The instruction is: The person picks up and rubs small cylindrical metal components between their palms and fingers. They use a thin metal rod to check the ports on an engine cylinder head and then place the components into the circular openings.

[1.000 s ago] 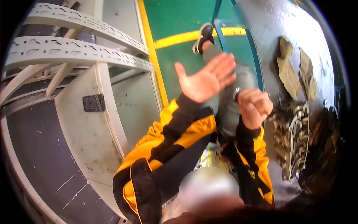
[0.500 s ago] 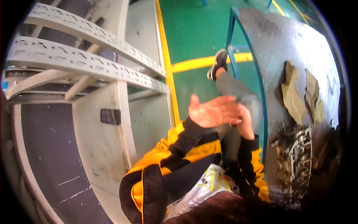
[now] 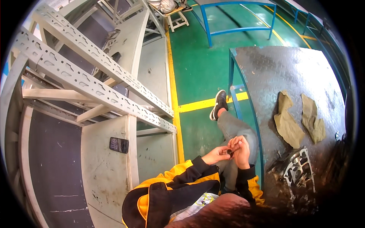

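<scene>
A small dark part [image 3: 230, 152] with a round end and a thin stem sits between my hands above my lap. My left hand [image 3: 215, 155] pinches the round end with thumb and fingertips. Along the stem side, my right hand [image 3: 242, 151] has its fingers curled around the part. My fingers cover some of it, so its exact kind is unclear. Right of my hands, a cast metal engine part [image 3: 299, 171] full of openings lies on the metal-plate table [image 3: 262, 81], its near end lost in shadow.
Two olive cloth pieces [image 3: 289, 121] [image 3: 313, 119] lie on the table. To the left are a perforated white metal frame [image 3: 81, 78] and a grey panel [image 3: 102, 171] bearing a dark phone [image 3: 119, 145]. Beyond, a blue-framed table [image 3: 239, 29] and a small stool [image 3: 178, 22] stand on green floor.
My left hand was spread open and crossing in front of the right; now both are lower, together on the small dark part. The view has tilted up, showing more floor and the far table.
</scene>
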Demonstrator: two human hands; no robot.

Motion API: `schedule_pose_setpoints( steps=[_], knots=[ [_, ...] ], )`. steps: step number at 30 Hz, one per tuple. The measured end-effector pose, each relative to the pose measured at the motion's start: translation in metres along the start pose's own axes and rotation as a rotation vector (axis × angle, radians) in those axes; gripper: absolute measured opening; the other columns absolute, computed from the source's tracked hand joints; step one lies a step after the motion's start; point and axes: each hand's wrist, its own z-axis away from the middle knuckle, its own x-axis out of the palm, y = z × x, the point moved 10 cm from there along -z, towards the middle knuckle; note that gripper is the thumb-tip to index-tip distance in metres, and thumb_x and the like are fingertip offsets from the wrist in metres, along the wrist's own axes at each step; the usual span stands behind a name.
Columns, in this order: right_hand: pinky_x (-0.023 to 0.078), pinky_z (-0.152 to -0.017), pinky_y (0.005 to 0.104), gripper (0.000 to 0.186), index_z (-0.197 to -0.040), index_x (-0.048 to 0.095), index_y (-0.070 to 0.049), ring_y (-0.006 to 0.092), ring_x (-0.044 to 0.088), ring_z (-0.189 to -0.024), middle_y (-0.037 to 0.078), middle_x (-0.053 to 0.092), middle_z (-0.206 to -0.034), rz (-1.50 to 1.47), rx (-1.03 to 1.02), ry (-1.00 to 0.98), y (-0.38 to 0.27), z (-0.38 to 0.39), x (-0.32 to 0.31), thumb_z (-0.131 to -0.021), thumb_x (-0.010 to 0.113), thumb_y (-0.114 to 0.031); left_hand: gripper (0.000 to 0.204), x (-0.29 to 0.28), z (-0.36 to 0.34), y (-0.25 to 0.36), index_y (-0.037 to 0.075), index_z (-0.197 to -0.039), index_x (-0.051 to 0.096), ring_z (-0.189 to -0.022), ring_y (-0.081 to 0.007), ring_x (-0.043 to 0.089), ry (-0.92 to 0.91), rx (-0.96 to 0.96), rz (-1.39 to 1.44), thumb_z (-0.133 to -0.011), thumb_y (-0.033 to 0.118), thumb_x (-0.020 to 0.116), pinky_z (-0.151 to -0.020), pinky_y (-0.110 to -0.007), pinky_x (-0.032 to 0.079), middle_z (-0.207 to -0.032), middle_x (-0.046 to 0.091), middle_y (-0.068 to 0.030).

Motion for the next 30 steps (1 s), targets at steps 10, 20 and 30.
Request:
schedule_pose_setpoints(
  steps=[10, 20, 30],
  knots=[
    [0.04, -0.092, 0.0349, 0.038, -0.12, 0.044, -0.006, 0.0224, 0.051, -0.115, 0.009, 0.052, -0.117, 0.084, -0.102, -0.011, -0.009, 0.005, -0.005, -0.095, 0.053, -0.032, 0.041, -0.008, -0.002, 0.02, 0.0, -0.134, 0.052, -0.102, -0.0164, 0.064, -0.003, 0.005, -0.065, -0.097, 0.015, 0.062, -0.093, -0.032, 0.05, -0.113, 0.065, -0.0095],
    [0.042, -0.083, 0.029, 0.017, -0.105, 0.047, -0.006, 0.0137, 0.052, -0.095, 0.008, 0.054, -0.105, 0.257, -0.067, 0.002, 0.0, 0.006, -0.011, -0.1, 0.048, -0.022, 0.046, 0.012, 0.015, 0.146, 0.005, -0.124, 0.063, -0.088, -0.0184, 0.061, 0.068, 0.113, -1.003, -0.08, 0.013, 0.077, -0.082, -0.032, 0.049, -0.097, 0.066, -0.0073],
    [0.031, -0.05, 0.0229, 0.032, -0.079, 0.049, -0.006, 0.0055, 0.039, -0.053, -0.003, 0.044, -0.061, 0.561, 0.211, -0.158, 0.031, 0.017, -0.006, -0.105, 0.046, -0.025, 0.05, 0.016, 0.026, 0.179, 0.007, -0.131, 0.057, -0.096, -0.0231, 0.064, 0.092, 0.105, -1.25, -0.084, 0.014, 0.073, -0.086, -0.034, 0.05, -0.102, 0.065, -0.0103]
  ],
)
